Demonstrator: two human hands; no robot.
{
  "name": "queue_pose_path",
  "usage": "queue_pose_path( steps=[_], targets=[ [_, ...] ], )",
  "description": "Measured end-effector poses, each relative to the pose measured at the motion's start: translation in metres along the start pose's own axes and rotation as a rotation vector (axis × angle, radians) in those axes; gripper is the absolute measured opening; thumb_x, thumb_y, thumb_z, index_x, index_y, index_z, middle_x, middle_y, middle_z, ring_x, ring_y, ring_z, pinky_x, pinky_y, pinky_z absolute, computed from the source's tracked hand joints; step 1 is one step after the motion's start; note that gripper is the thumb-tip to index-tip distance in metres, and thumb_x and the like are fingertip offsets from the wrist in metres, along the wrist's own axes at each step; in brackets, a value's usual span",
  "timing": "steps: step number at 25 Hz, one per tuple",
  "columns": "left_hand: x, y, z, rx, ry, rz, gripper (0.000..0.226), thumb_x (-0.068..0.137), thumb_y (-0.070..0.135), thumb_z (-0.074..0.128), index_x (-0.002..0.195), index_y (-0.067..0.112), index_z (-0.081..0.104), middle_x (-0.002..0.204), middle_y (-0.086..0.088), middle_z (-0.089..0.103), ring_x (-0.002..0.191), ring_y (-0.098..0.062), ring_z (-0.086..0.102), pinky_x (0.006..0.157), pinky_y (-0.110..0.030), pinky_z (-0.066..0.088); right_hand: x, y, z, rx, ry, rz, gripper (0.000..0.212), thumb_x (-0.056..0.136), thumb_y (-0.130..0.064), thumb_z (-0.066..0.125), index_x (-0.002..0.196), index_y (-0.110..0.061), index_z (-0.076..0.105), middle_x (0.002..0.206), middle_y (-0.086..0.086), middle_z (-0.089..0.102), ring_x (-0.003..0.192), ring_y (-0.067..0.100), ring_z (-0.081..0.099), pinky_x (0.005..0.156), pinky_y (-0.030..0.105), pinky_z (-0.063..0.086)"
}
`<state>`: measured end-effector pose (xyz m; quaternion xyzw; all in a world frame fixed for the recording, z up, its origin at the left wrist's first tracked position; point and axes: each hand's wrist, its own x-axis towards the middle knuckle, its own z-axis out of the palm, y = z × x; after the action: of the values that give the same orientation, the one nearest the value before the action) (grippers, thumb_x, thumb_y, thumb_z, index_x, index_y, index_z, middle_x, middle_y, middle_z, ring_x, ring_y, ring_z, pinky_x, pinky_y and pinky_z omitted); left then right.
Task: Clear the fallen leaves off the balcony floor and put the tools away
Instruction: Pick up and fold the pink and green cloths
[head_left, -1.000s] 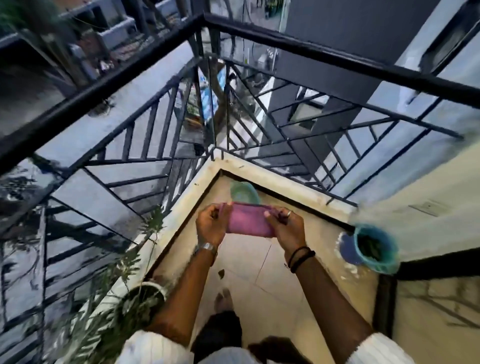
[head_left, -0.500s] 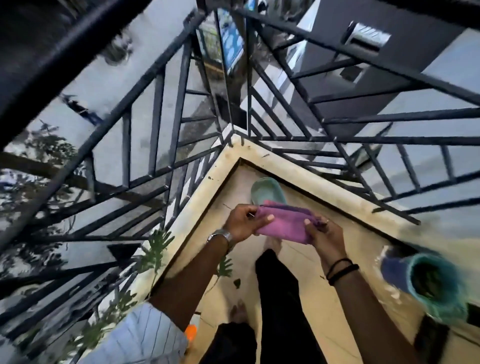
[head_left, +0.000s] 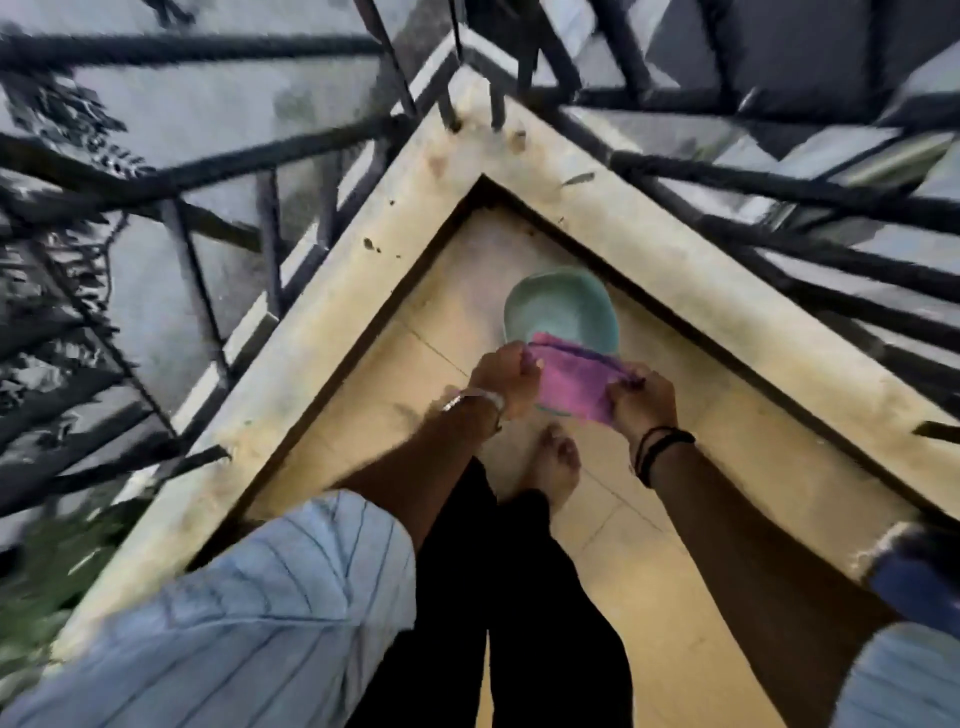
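Observation:
A pink cloth (head_left: 571, 375) is stretched between my two hands above the tiled balcony floor (head_left: 649, 597). My left hand (head_left: 506, 375) grips its left end in a closed fist. My right hand (head_left: 641, 397) pinches its right end. Just beyond the cloth, a teal bowl (head_left: 558, 306) sits on the floor in the balcony corner; the cloth hides its near rim. I see no leaves on the visible floor.
A pale stone kerb (head_left: 675, 249) borders the floor in a V, with black metal railing (head_left: 311, 150) fixed to it. A blue pot (head_left: 914, 582) stands at the right edge. Green plant foliage (head_left: 47, 566) shows at lower left. My bare foot (head_left: 558, 465) is below the cloth.
The view has tilted down and closed in on the corner. My hands have lowered the pink cloth toward the teal bowl, still gripping both ends.

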<state>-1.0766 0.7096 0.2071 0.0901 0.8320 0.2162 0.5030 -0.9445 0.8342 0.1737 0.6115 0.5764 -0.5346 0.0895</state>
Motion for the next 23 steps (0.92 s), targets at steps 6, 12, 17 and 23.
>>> queue_pose_path(
  steps=[6,12,17,23],
  targets=[
    [0.115,-0.024,0.030,-0.247,-0.035,-0.037,0.031,0.085,0.032,0.052,0.100,0.006,0.062,0.101,-0.021,0.065,0.088,-0.024,0.056,0.072,-0.027,0.039,0.137,0.031,0.062,-0.266,-0.065,0.009,0.031,0.084,-0.007,0.054,0.109,-0.010,0.073,0.109,0.015,0.072,0.109,0.033,0.065,0.098,0.044,0.051],
    [0.167,-0.046,0.019,-0.451,0.136,-0.041,0.044,0.088,0.034,0.062,0.122,0.005,0.061,0.113,-0.018,0.069,0.106,-0.035,0.064,0.093,-0.046,0.054,0.207,-0.068,0.115,-0.571,-0.202,-0.217,0.031,0.093,-0.007,0.050,0.120,-0.002,0.063,0.121,0.024,0.065,0.116,0.036,0.061,0.095,0.038,0.045],
    [0.197,-0.041,-0.023,-0.633,0.318,-0.114,0.033,0.100,0.026,0.056,0.126,0.006,0.059,0.119,-0.017,0.066,0.106,-0.031,0.063,0.086,-0.037,0.050,0.226,-0.147,0.164,-0.598,-0.251,-0.384,0.047,0.096,-0.010,0.046,0.142,-0.018,0.051,0.141,0.007,0.056,0.130,0.023,0.051,0.111,0.026,0.036],
    [0.209,-0.052,-0.046,-0.524,0.324,-0.160,0.030,0.099,0.030,0.057,0.121,0.011,0.065,0.104,-0.006,0.067,0.097,-0.023,0.063,0.082,-0.030,0.050,0.224,-0.132,0.157,-0.433,-0.135,-0.339,0.030,0.090,-0.016,0.058,0.116,-0.024,0.069,0.114,0.000,0.072,0.110,0.019,0.065,0.101,0.030,0.050]
  ],
)
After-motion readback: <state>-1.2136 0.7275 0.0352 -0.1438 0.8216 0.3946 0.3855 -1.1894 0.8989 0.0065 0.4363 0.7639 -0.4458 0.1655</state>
